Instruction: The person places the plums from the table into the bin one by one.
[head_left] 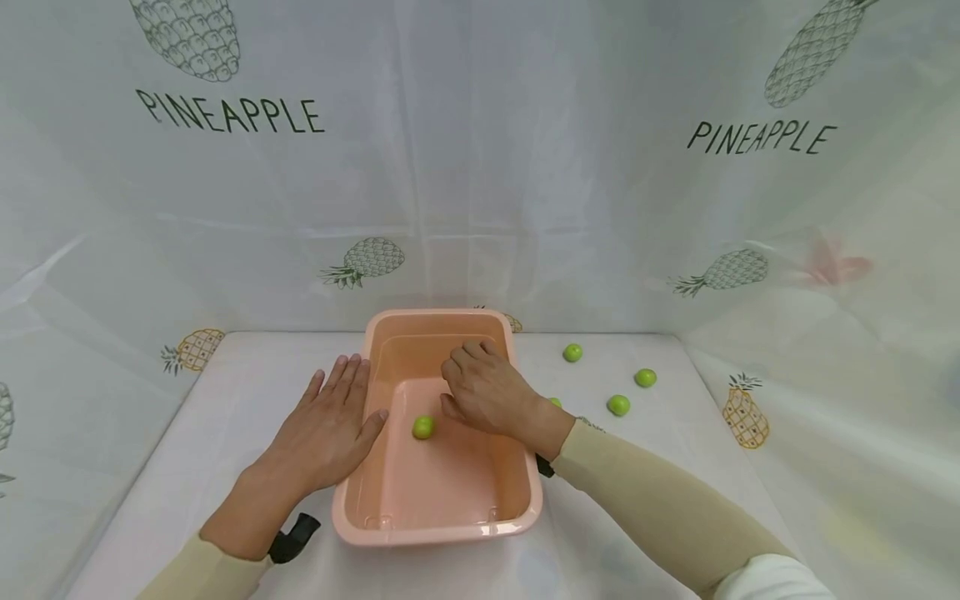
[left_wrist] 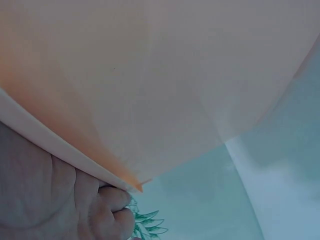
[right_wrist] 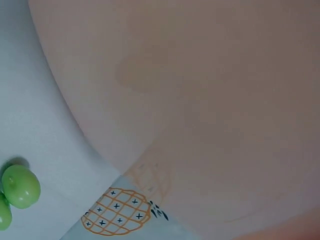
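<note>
A pink plastic basin (head_left: 438,536) stands on the white-covered table, with one small round green fruit (head_left: 423,427) on its floor. My left hand (head_left: 322,425) rests along the basin's left rim, fingers straight, thumb over the edge. In the left wrist view, the palm and fingers (left_wrist: 114,215) lie against the basin's wall (left_wrist: 150,90). Over the right part of the basin is my right hand (head_left: 487,387), its fingers bent downward. Their undersides are hidden, so whether they hold anything does not show. The right wrist view is mostly filled by the basin's wall (right_wrist: 150,90).
Green fruits lie on the table right of the basin: one near the back (head_left: 573,352), one farther right (head_left: 645,377), one nearer (head_left: 618,405) and one partly behind my right wrist (head_left: 555,402). A pineapple-printed sheet (head_left: 480,192) hangs behind the table.
</note>
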